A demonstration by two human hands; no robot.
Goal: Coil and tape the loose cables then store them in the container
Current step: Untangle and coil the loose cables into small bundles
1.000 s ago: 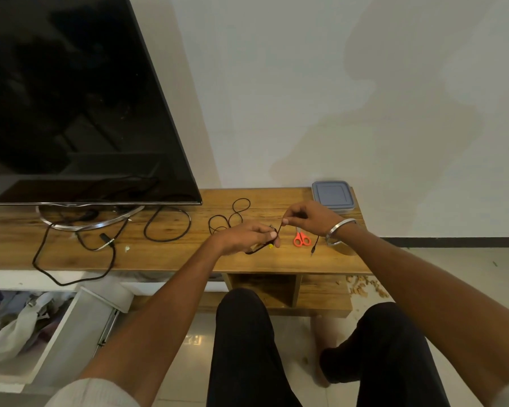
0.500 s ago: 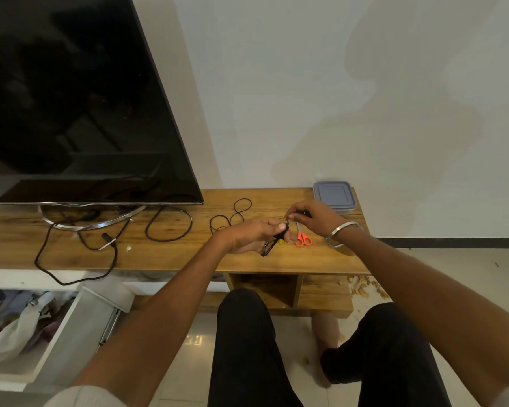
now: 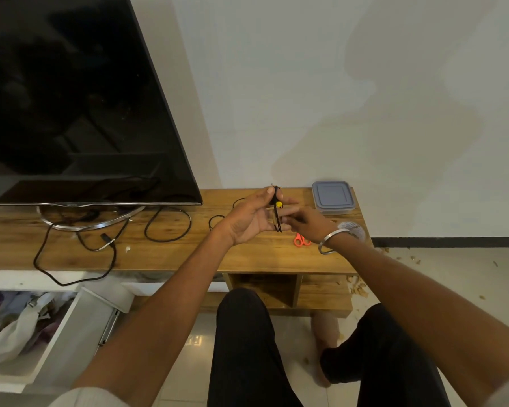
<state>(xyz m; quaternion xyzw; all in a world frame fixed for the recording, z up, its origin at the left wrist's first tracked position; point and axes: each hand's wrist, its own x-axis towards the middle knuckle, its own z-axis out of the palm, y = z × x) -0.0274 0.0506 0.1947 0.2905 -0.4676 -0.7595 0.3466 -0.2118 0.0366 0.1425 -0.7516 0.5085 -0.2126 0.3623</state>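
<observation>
My left hand [image 3: 252,220] is raised palm-up over the wooden TV stand [image 3: 165,254] and pinches a small coiled black cable [image 3: 276,214] with a yellow tip. My right hand [image 3: 309,226] touches the lower end of that coil with its fingertips. A second loose black cable [image 3: 216,221] lies on the stand, partly hidden behind my left hand. The grey lidded container [image 3: 332,196] sits shut at the stand's far right corner. A roll of clear tape [image 3: 354,230] shows behind my right wrist.
Orange scissors [image 3: 301,240] lie on the stand below my right hand. A large TV [image 3: 71,98] fills the left, with its power cords [image 3: 168,227] looped over the stand and hanging off the front. An open white drawer [image 3: 41,333] stands at lower left. My knees are below.
Both hands lifted the coiled cable up off the stand, and my left palm turned upward. The coil now stands upright between my fingers, and the scissors are uncovered.
</observation>
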